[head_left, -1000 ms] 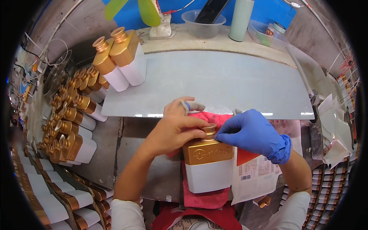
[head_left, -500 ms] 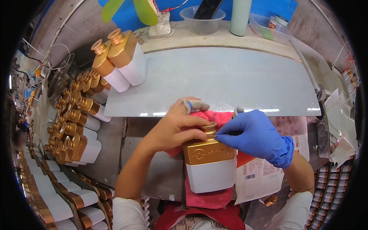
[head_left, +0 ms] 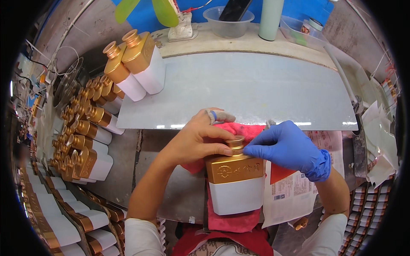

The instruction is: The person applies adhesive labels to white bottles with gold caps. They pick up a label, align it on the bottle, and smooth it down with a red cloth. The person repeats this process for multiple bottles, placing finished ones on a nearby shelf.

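Observation:
A gold-and-white bottle (head_left: 237, 187) stands in front of me on a pink cloth (head_left: 235, 221), its gold shoulder embossed. My left hand (head_left: 200, 138) is bare except for a knitted finger cover with a blue band. Its thumb and a finger grip the bottle's gold neck from the left. In a blue glove, my right hand (head_left: 290, 147) pinches its fingertips together against the right side of the neck. Whatever those fingertips may hold is hidden. Below the glove shows an orange-red piece (head_left: 279, 173).
Two matching bottles (head_left: 139, 64) stand on the grey board (head_left: 256, 89) at the back left. Many more bottles (head_left: 89, 132) crowd the left side. Printed paper (head_left: 290, 200) lies at the right. Behind are a green-bladed fan (head_left: 166, 13), a plastic bowl (head_left: 228, 25) and a green cylinder (head_left: 270, 21).
My right hand's fingertips have shifted slightly right along the bottle's neck, and more of the orange-red piece shows. My left hand keeps its grip on the neck.

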